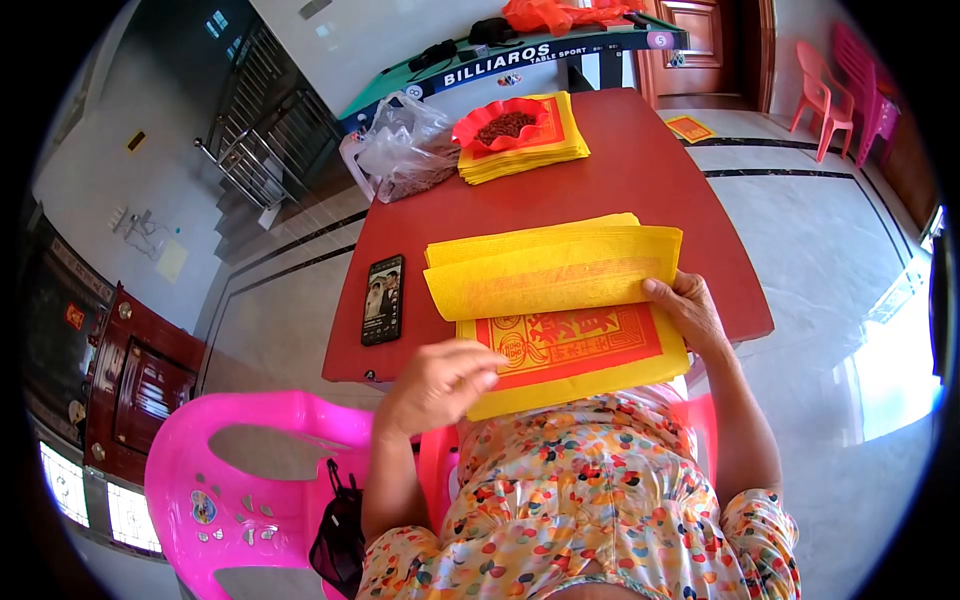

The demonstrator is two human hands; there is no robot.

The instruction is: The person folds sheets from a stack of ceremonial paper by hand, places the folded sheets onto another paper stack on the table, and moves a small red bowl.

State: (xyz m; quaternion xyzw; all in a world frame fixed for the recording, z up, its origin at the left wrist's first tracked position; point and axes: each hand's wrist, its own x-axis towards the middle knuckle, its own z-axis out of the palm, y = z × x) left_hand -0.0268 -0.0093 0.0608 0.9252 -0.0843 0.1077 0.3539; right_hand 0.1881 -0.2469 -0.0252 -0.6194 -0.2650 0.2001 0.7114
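A stack of yellow joss paper point(575, 388) with red printed panels and gold characters lies at the near table edge, over my lap. Its upper sheets point(555, 275) are bent back away from me, showing their plain yellow undersides. At the stack's right side, my right hand point(690, 310) grips these turned sheets, thumb on top and the other fingers behind. My left hand point(440, 385) hovers at the left edge of the red panel, its fingers curled together in a pinch. Whatever those fingertips may hold is too small to make out.
On the red table point(660, 160) are a phone point(383, 300), a clear plastic bag point(408, 145) and another yellow paper stack point(530, 165) bearing a red dish point(500, 125) of small brown pieces. A pink chair point(240, 490) stands at left; a billiards table point(540, 55) is behind.
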